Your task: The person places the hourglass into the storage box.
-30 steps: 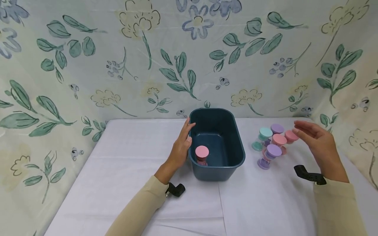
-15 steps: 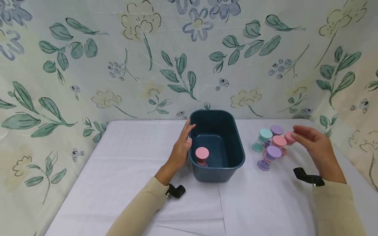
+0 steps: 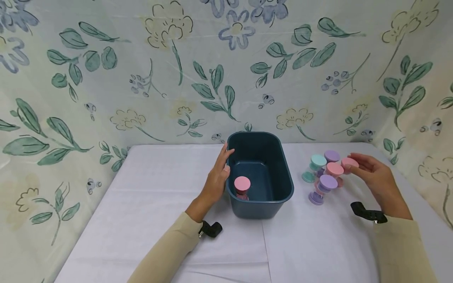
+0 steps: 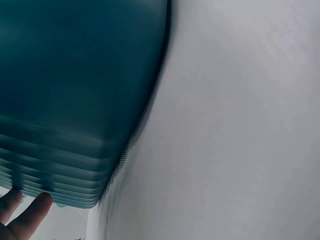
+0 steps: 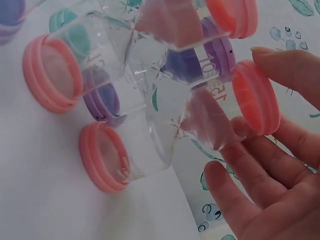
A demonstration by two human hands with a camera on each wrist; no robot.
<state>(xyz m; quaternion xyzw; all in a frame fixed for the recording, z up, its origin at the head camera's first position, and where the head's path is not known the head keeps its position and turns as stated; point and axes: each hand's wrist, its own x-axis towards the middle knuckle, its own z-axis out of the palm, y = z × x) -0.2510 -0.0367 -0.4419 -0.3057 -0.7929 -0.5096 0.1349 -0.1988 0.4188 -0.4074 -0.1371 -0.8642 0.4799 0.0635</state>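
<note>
My left hand lies against the left wall of a dark teal plastic bin, fingers extended along its rim. In the left wrist view, two fingertips touch the bin's ribbed side. One sand timer with a pink cap stands inside, near the bin's front left corner. On the right, my right hand pinches the upper cap of a pink sand timer, the rearmost right one of a cluster. The right wrist view shows thumb and fingers around the pink cap, with pink sand in the upper bulb.
Close beside the held timer stand a second pink one, a teal one and purple ones, front and back. A white cloth covers the table. Floral fabric hangs behind.
My right hand has moved slightly left and down onto the pink timer, and its fingers have closed on the cap. The left hand and the bin stay in place.
</note>
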